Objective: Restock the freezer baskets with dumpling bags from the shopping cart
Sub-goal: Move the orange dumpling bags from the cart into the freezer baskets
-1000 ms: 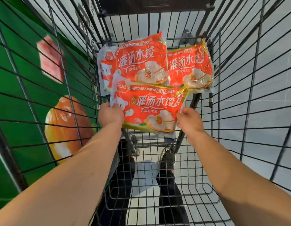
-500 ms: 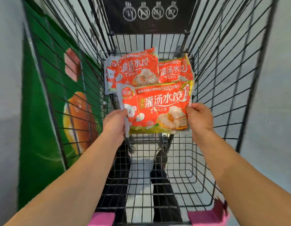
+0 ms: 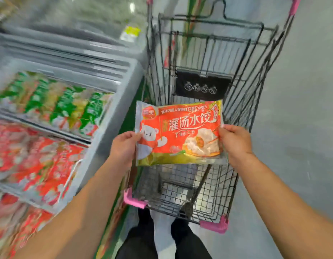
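Dumpling bag held flat over the shopping cart, face up, one grip on each short edge.

The left hand pinches the bag's left edge and the right hand pinches its right edge, fingers curled round the plastic. The cart's wire basket lies below and behind it, with pink corner guards. To the left, just beside the cart, the open freezer shows blurred green bags and red bags in separate compartments.
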